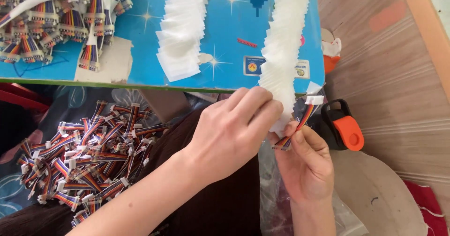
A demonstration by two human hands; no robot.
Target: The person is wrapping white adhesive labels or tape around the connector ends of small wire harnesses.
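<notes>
- Cable [300, 123]: short, flat ribbon of multicoloured wires with a white plastic connector at the upper end and a dark connector at the lower end. It lies just below the table's front edge, above the person's lap.
- Right hand [304, 163]: closed on the cable; thumb and fingers pinch its lower half.
- Left hand [232, 133]: fingers curled and closed on the bottom end of the label strip [283, 53], just beside the cable's upper part. The exact contact point is hidden behind the knuckles.
- Label strip: long run of white, matte, rectangular tabs overlapped like scales. It runs from the top edge of the frame, where it is cut off, down over the table's edge.
- Second strip [180, 34]: same white tabs, lying loose on the table, well apart from both hands.
- Table [140, 58]: glossy blue printed surface with star shapes; one patch at the front is torn to bare board.
- Finished bundles [61, 15]: ribbon cables wrapped in white, at the table's upper left, partly cut off by the frame.
- Loose cable pile [89, 156]: many multicoloured cables heaped on patterned cloth left of the lap.
- Black and orange object [342, 126]: rounded, with a loop handle, on the wooden floor just right of the cable; its kind cannot be told.
- Dark garment [220, 203]: covers the lap beneath both forearms.
</notes>
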